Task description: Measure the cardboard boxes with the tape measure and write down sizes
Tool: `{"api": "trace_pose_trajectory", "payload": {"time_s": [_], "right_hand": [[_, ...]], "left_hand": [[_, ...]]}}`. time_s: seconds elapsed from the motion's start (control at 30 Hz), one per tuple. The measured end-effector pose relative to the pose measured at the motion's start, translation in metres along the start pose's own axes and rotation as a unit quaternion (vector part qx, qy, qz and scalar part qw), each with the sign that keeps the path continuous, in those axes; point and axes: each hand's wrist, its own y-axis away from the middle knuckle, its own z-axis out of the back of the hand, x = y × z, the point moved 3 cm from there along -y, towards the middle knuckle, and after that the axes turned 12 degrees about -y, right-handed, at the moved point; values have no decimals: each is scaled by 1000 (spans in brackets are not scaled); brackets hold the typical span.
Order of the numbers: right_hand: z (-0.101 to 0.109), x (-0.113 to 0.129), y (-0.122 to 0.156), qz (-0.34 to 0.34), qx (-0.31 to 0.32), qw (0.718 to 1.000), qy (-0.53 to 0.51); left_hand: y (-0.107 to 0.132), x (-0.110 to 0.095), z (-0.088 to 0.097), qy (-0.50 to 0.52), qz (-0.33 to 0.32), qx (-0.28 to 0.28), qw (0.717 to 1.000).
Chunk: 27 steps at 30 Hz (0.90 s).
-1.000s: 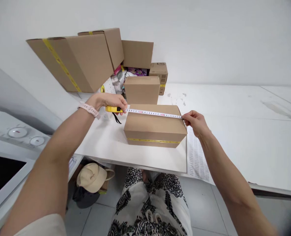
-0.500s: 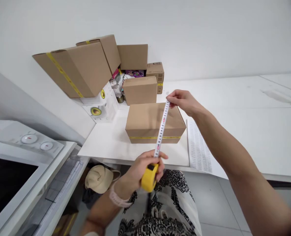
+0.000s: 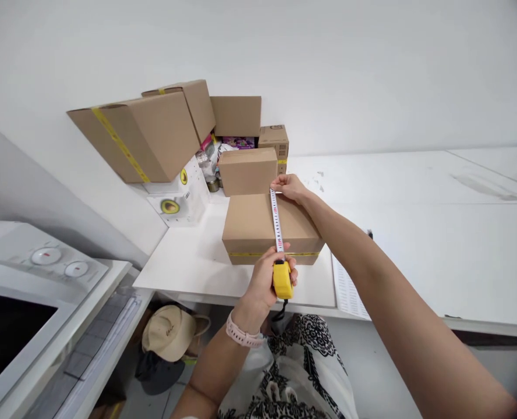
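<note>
A yellow tape measure (image 3: 283,280) is wrapped in my left hand (image 3: 265,279), in front of the near side of a closed cardboard box (image 3: 250,218). Its white blade (image 3: 276,221) runs out across the box top, from front to back. At the far edge of that box, my right hand (image 3: 288,187) pinches the blade's end between thumb and fingers. A strip of yellow tape crosses the box's front face. A black strap hangs from the tape measure's case.
Behind stands a smaller carton (image 3: 247,171), with stacked boxes (image 3: 153,128) at the left. A printed sheet (image 3: 349,291) lies on the white table (image 3: 437,256) under my right arm. At lower left are a microwave (image 3: 35,291) and a beige cap (image 3: 169,331).
Both hands have moved the stretched blade from above the box down onto its top. My right hand has shifted left; my left hand is nearer the box's front.
</note>
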Motion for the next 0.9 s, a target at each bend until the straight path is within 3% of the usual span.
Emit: {"api": "trace_pose_trajectory", "payload": {"time_s": [0.1, 0.33, 0.4, 0.53, 0.67, 0.77, 0.9], "right_hand": [[-1, -1, 6, 4, -4, 1000, 7], [-7, -4, -41, -35, -13, 996, 87], [-7, -2, -37, -23, -12, 996, 82], [-7, 5, -3, 30, -8, 999, 19], [-9, 11, 19, 17, -3, 1000, -2], [-8, 10, 15, -2, -6, 1000, 3], [-6, 1, -14, -21, -3, 999, 31]], "left_hand": [[2, -1, -2, 1, -10, -3, 1000], [12, 1, -9, 17, -19, 3, 1000], [13, 1, -10, 18, -19, 5, 1000], [13, 2, -10, 19, -20, 12, 1000], [13, 2, -10, 20, -17, 12, 1000], [14, 2, -10, 20, -16, 13, 1000], [15, 2, -10, 15, -18, 11, 1000]]}}
